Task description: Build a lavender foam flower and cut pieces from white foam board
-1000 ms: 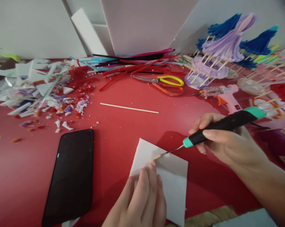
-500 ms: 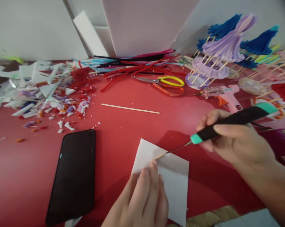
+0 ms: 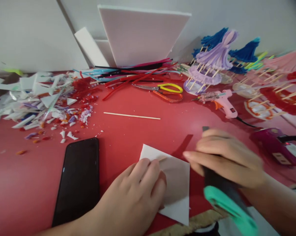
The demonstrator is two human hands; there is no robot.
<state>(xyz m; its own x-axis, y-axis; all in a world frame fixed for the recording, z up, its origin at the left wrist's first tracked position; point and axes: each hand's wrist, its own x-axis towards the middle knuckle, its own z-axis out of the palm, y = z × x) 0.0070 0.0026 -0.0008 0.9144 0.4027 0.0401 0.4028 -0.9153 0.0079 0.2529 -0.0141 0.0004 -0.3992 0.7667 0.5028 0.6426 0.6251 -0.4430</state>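
My left hand (image 3: 140,190) lies over a white foam board piece (image 3: 178,186) near the table's front edge, its fingers bent and pressed together. The tip of a wooden stick (image 3: 162,158) shows beside those fingers on the board; the rest is hidden. To the right, above the red table, my right hand (image 3: 226,157) is closed on a black and teal tool (image 3: 232,206), whose teal end points toward me; its thin blade cannot be seen. A second wooden stick (image 3: 132,115) lies farther back on the table.
A black phone (image 3: 76,180) lies at left, below foam scraps (image 3: 49,95). Scissors (image 3: 162,90), pipe cleaners (image 3: 138,73) and a pink glue gun (image 3: 220,100) lie behind. Stick models (image 3: 209,72) stand back right, near a purple power strip (image 3: 278,146).
My right hand has swung the tool round, its teal end now low and its tip off the board. My left hand has shifted forward over the stick. The view has tilted up slightly.
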